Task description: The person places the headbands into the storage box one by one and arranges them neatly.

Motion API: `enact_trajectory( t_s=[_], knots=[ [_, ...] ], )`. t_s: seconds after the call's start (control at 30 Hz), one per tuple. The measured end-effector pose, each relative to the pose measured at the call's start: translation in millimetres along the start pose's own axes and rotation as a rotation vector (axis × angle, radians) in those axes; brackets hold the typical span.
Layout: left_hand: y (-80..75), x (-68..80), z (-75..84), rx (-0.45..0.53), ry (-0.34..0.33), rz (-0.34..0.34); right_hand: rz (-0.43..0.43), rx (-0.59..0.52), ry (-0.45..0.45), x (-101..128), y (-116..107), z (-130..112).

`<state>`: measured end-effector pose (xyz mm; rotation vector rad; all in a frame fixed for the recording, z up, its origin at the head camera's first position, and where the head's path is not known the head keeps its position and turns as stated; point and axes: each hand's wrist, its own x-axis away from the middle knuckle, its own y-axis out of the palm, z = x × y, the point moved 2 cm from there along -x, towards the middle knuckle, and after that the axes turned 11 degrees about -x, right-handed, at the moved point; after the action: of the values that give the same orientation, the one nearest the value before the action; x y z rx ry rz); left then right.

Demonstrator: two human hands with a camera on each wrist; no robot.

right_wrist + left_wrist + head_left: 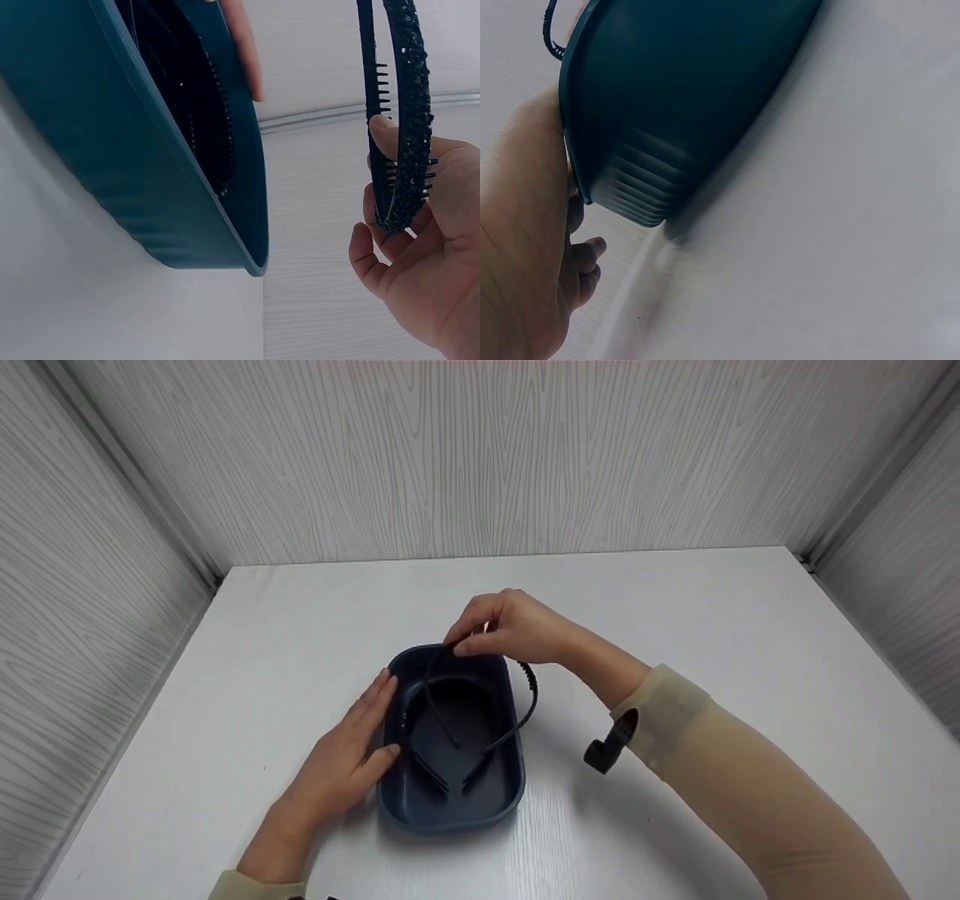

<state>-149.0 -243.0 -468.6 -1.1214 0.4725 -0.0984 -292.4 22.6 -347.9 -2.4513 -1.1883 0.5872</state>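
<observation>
A black headband with comb teeth hangs from my right hand, pinched at its curved top between thumb and fingers. In the right wrist view, sparkly dark stones cover the headband. It is above a dark blue oblong plastic basin, its ends pointing toward me. Inside the basin lie more dark toothed headbands; how many cannot be told. My left hand rests against the basin's left side, fingers fairly straight along the rim and thumb at the edge. In the left wrist view, the basin's ribbed outer wall is beside that hand.
The basin stands on a white table. Pale wood-grain panels rise at the back and on both sides. A black strap is on the right sleeve at the wrist.
</observation>
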Motion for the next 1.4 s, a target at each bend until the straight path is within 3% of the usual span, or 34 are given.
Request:
enact_trajectory(
  t_s=[0.8, 1.4],
  knots=[
    [-1.0, 0.9, 0.5, 0.003, -0.005, -0.015, -0.016, 0.118, 0.026, -17, 42, 25],
    [-1.6, 0.2, 1.6, 0.012, -0.012, -0.023, -0.063, 0.198, 0.007, -24, 57, 36]
  ],
)
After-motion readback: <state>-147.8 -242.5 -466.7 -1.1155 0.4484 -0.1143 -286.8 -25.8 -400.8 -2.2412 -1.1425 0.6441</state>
